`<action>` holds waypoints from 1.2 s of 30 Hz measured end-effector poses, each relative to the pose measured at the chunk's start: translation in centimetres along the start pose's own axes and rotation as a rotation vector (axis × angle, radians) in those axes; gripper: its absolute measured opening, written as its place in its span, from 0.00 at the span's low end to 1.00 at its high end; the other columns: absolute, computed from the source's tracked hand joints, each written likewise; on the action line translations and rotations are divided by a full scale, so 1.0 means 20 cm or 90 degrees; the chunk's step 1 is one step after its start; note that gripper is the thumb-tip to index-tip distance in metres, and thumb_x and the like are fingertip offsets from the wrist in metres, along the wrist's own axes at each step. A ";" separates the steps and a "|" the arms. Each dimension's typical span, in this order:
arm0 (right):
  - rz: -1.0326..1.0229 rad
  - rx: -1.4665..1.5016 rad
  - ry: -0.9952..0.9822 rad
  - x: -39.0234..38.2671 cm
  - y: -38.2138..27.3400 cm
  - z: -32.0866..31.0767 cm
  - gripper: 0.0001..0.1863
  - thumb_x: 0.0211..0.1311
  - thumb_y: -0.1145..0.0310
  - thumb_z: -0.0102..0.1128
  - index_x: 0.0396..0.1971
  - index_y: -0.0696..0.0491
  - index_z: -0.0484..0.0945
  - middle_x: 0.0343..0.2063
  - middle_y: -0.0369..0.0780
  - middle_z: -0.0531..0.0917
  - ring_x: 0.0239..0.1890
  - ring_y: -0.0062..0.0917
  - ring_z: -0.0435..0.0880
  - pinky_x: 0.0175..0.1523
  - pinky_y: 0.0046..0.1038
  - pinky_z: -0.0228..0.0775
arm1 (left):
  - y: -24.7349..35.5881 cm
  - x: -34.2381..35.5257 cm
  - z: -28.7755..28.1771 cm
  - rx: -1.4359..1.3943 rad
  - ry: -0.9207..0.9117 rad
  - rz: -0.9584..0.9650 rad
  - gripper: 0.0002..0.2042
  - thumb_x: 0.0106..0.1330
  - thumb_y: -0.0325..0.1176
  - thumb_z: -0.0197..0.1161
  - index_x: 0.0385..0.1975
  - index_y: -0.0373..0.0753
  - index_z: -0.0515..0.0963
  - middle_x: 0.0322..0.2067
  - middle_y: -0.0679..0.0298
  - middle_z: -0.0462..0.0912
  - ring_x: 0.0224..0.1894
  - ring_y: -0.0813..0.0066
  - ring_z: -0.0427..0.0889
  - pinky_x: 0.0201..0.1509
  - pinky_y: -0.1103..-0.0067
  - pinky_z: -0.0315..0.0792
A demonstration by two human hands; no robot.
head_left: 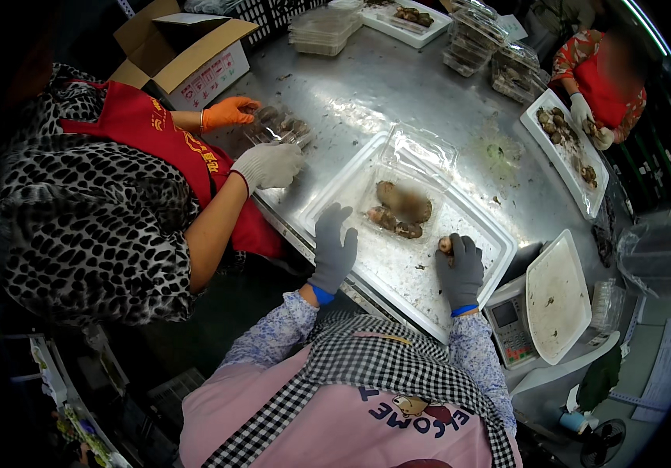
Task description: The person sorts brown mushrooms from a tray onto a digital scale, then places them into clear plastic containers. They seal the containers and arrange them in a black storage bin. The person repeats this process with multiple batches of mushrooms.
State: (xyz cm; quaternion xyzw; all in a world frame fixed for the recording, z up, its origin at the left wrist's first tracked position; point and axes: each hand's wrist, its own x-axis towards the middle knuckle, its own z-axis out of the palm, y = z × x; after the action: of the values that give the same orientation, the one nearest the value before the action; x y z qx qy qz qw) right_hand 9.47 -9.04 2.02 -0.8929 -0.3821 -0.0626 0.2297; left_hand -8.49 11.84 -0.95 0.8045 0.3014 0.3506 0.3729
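A large white tray [328, 205] holds a clear plastic clamshell [419, 147] with its lid raised and several brown mushroom-like pieces [383, 217] inside. My left hand [334, 253], in a grey glove, is at the tray's left edge beside the clamshell, fingers apart and holding nothing. My right hand [458, 269], also gloved in grey, is in the right part of the tray, fingers closed on another brown piece [445, 245], partly hidden by the glove.
At left, a co-worker [97, 203] handles a filled clamshell [277, 129]. Another [601, 78] works at a tray [568, 156]. A cardboard box [195, 74] and stacked clamshells [324, 31] stand behind. A scale [507, 327] with a white pan [558, 304] sits at my right.
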 end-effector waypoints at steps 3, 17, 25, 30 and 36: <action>-0.012 -0.024 -0.042 -0.09 -0.03 -0.04 0.21 0.54 0.63 0.68 0.49 0.50 0.76 0.40 0.40 0.80 0.41 0.40 0.79 0.42 0.41 0.77 | 0.00 -0.01 0.02 -0.006 -0.006 -0.005 0.20 0.65 0.28 0.60 0.58 0.37 0.74 0.61 0.53 0.71 0.66 0.55 0.66 0.69 0.66 0.62; -0.116 0.152 0.008 0.41 -0.40 -0.10 0.21 0.53 0.57 0.71 0.45 0.51 0.80 0.39 0.40 0.81 0.39 0.35 0.80 0.42 0.35 0.76 | 0.04 0.04 0.01 -0.040 0.025 -0.035 0.18 0.65 0.28 0.60 0.55 0.37 0.76 0.58 0.51 0.73 0.63 0.53 0.70 0.68 0.66 0.64; -0.053 0.233 -0.011 0.45 -0.24 0.06 0.15 0.63 0.60 0.62 0.43 0.55 0.82 0.40 0.45 0.85 0.46 0.41 0.80 0.52 0.39 0.71 | 0.03 0.11 -0.02 0.022 0.071 0.005 0.19 0.64 0.24 0.60 0.56 0.38 0.75 0.58 0.54 0.72 0.60 0.61 0.73 0.59 0.73 0.72; 0.148 0.326 0.039 0.33 -0.02 -0.02 0.11 0.68 0.68 0.57 0.45 0.56 0.83 0.41 0.46 0.85 0.44 0.36 0.84 0.51 0.32 0.75 | 0.03 0.20 -0.03 0.000 0.070 -0.030 0.17 0.66 0.27 0.60 0.55 0.36 0.76 0.58 0.52 0.74 0.63 0.56 0.71 0.67 0.67 0.64; 0.283 0.437 -0.044 0.07 0.05 -0.05 0.13 0.71 0.71 0.55 0.47 0.61 0.82 0.37 0.40 0.86 0.40 0.20 0.83 0.48 0.22 0.74 | 0.15 0.45 0.05 0.011 0.020 0.094 0.16 0.67 0.27 0.60 0.55 0.37 0.77 0.56 0.52 0.74 0.60 0.55 0.73 0.65 0.68 0.67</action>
State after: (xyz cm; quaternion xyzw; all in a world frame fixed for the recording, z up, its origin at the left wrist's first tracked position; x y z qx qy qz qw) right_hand 11.21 -9.08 2.95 -0.8269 -0.1859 0.1495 0.5092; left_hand -1.92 16.46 4.04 0.8222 0.2495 0.3871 0.3346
